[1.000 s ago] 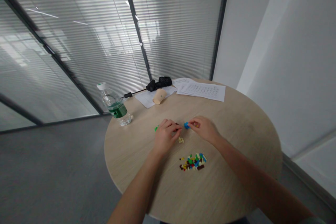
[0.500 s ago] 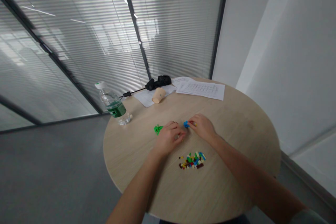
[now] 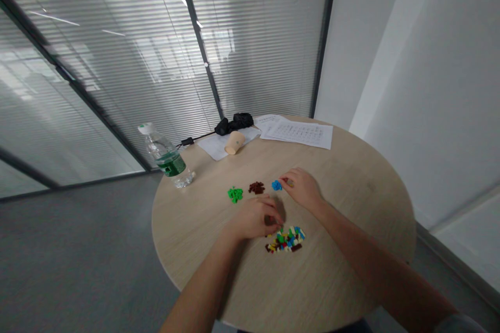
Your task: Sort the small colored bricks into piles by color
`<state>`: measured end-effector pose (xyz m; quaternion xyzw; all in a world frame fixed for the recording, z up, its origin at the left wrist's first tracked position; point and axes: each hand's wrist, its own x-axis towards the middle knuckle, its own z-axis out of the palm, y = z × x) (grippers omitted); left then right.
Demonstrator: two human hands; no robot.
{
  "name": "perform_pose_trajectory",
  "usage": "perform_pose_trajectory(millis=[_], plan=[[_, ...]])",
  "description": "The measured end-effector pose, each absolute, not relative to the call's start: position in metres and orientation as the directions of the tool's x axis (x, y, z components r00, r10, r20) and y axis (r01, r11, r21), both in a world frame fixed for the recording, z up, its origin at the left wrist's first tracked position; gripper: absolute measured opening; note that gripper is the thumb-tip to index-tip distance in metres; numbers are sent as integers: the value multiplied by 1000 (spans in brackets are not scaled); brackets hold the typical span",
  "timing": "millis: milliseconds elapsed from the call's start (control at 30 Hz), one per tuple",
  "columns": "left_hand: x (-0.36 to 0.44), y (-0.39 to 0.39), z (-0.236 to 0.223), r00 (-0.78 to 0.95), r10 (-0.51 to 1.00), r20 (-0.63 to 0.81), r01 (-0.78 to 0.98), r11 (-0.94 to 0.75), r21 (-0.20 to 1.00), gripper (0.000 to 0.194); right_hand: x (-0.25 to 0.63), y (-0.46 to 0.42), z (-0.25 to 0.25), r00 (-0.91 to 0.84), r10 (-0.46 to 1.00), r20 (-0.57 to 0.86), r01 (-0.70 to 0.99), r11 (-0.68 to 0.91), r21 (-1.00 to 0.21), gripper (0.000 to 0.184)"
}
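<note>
My left hand (image 3: 261, 216) hovers at the upper left edge of a mixed pile of small toy bricks (image 3: 287, 240), its fingers curved, with a gap between them and the thumb. Beside the small blue brick pile (image 3: 276, 185), my right hand (image 3: 301, 186) has its fingers pinched together at the pile's right edge. What those fingertips hold, if anything, is too small to make out. A bit of yellow shows under that hand. Left of the blue pile lie dark brown bricks (image 3: 257, 188) and then green bricks (image 3: 235, 194).
A clear plastic bottle with a green label (image 3: 172, 164) stands at the left edge of the round table (image 3: 351, 187). Toward the back are a paper cup on its side (image 3: 235, 143), a black bundled item with a cable (image 3: 239, 122) and printed sheets (image 3: 299, 131).
My left hand has come back toward me, from over the brown bricks to the mixed pile, uncovering the brown and green piles. My right hand has barely moved.
</note>
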<state>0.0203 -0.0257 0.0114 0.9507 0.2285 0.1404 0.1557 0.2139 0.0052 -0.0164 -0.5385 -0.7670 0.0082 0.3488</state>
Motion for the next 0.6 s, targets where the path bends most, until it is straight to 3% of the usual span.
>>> perform_pose_trajectory(millis=[200,600], plan=[[23,-26,8,876,431,216,320,-856,407,11,213,-1,-10,-190,771,608,789,489,-372,14],[25,-26,8,883,418,212,290,-843,452,8,212,-1,-11,-196,791,580,778,485,-399,14]])
